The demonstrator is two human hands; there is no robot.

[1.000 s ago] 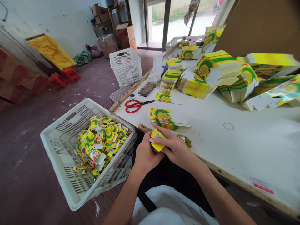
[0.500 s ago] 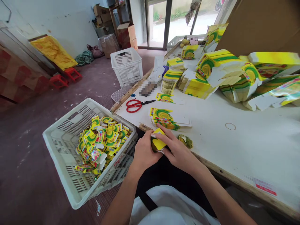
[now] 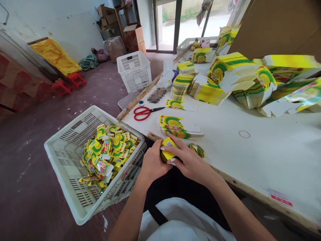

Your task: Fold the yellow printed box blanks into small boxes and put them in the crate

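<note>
Both my hands grip one small yellow carton [image 3: 168, 149] at the table's near edge. My left hand [image 3: 152, 164] wraps it from the left, and my right hand [image 3: 188, 160] pinches it from the right with fingers across its top. Just beyond them lies a short stack of flat yellow-green carton blanks [image 3: 175, 126] on the white table [image 3: 250, 150]. To my left a white slatted crate [image 3: 70, 154] holds a heap of several folded cartons [image 3: 107, 150].
Red-handled scissors [image 3: 144, 112] lie at the table's left end. Tall stacks and loose piles of carton blanks [image 3: 225, 80] fill the far side. A rubber band [image 3: 244, 134] lies mid-table. Another white crate [image 3: 134, 70] stands on the floor beyond.
The carton has shifted slightly between my fingers while both hands stay at the table edge. Nothing else has moved.
</note>
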